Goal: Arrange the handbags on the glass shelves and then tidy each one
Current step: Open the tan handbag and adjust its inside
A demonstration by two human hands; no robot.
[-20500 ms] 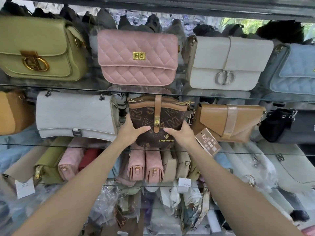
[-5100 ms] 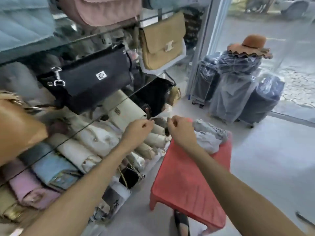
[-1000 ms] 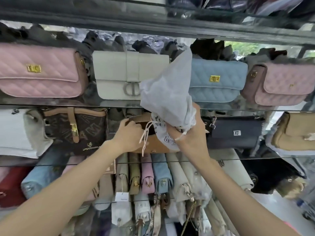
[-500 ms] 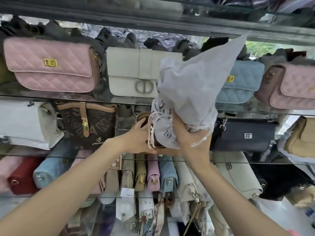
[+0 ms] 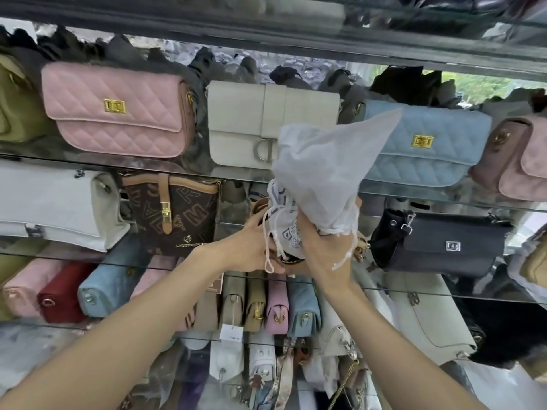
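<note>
My right hand (image 5: 322,255) grips the gathered neck of a white drawstring dust bag (image 5: 322,161), whose body stands up and leans right in front of the upper shelf. Its printed lower end and cords hang between my hands. My left hand (image 5: 245,250) holds the open top of a tan handbag (image 5: 260,205) on the middle glass shelf (image 5: 59,257); the dust bag and my hands hide most of it. Only part of its rim and a dark zip show.
The upper shelf carries a pink quilted bag (image 5: 118,110), a cream bag (image 5: 251,122) and a blue quilted bag (image 5: 429,143). A brown monogram bag (image 5: 177,214) and a black bag (image 5: 444,244) flank the tan one. Several small bags stand packed below.
Over the last second the dust bag's top has swung from upright toward the right. Both hands have stayed at the tan handbag, the left still on its opening.
</note>
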